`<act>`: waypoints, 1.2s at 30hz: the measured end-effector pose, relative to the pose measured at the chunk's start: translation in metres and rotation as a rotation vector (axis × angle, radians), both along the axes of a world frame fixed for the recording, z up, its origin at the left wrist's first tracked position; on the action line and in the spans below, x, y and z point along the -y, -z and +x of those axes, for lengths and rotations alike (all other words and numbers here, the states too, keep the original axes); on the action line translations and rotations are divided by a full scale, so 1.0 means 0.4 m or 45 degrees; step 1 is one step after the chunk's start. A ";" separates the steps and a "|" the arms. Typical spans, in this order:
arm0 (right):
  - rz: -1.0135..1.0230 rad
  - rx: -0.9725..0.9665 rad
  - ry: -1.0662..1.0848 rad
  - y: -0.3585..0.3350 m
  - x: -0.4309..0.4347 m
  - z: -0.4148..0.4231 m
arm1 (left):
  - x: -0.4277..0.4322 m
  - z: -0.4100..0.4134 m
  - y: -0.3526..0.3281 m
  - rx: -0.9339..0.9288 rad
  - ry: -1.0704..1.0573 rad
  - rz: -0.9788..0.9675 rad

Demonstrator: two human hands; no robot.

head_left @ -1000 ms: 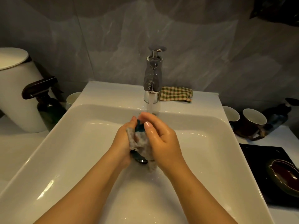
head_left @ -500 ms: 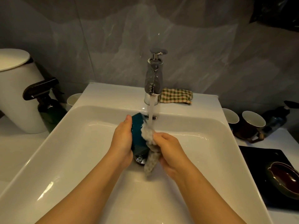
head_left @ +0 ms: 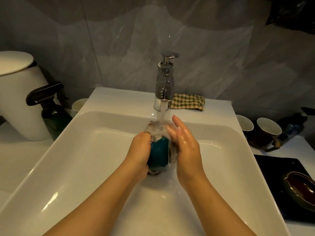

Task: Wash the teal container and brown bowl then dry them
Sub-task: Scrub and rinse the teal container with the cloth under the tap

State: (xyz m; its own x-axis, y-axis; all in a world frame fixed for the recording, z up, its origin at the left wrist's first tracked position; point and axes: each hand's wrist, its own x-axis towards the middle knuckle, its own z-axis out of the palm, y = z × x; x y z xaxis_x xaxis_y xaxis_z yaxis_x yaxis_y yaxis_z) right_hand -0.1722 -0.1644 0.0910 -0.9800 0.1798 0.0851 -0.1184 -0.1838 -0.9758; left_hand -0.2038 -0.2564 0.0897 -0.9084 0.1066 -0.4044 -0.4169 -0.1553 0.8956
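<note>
My left hand [head_left: 139, 149] grips the teal container [head_left: 159, 154] from its left side and holds it over the white sink [head_left: 85, 150], under the running water [head_left: 162, 113]. My right hand [head_left: 185, 145], fingers stretched out and wet, presses a grey cloth [head_left: 172, 157] against the container's right side. Water splashes over the container's top, which is blurred. The brown bowl [head_left: 301, 189] sits on a black tray [head_left: 272, 167] at the right.
The chrome tap [head_left: 165, 86] stands behind the basin, with a checked cloth [head_left: 187, 103] beside it. A dark spray bottle [head_left: 52, 113], a white bin [head_left: 18, 99] and a cup [head_left: 79, 104] stand left. Two cups [head_left: 268, 129] stand right.
The container has moved up under the stream. My right hand went from bunching the cloth low beside the container to lying flat against its right side with fingers raised.
</note>
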 end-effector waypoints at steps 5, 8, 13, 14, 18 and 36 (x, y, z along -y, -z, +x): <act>0.253 -0.101 0.149 0.023 0.018 -0.006 | 0.017 -0.001 -0.008 -0.098 0.031 -0.118; 0.212 -0.005 0.126 0.032 0.007 -0.035 | 0.007 0.016 -0.008 -0.162 0.180 -0.129; 0.665 -0.157 0.043 0.053 0.028 0.001 | -0.005 0.009 0.001 -0.122 0.088 -0.055; 0.709 -0.222 0.025 0.046 0.030 0.003 | -0.001 0.007 -0.001 -0.114 0.104 -0.027; 0.468 0.002 0.029 0.036 0.013 -0.027 | 0.030 0.003 -0.006 -0.194 0.262 -0.083; 0.629 -0.015 -0.023 0.085 0.093 0.007 | 0.024 -0.017 0.009 0.118 -0.492 0.511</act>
State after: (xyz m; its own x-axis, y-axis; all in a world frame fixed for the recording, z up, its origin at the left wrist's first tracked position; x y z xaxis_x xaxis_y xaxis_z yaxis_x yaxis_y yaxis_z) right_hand -0.1695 -0.2016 0.0569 -0.9810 0.0982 0.1671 -0.1311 0.2985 -0.9454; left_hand -0.2106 -0.2660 0.0859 -0.8744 -0.0652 -0.4807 -0.3361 -0.6332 0.6972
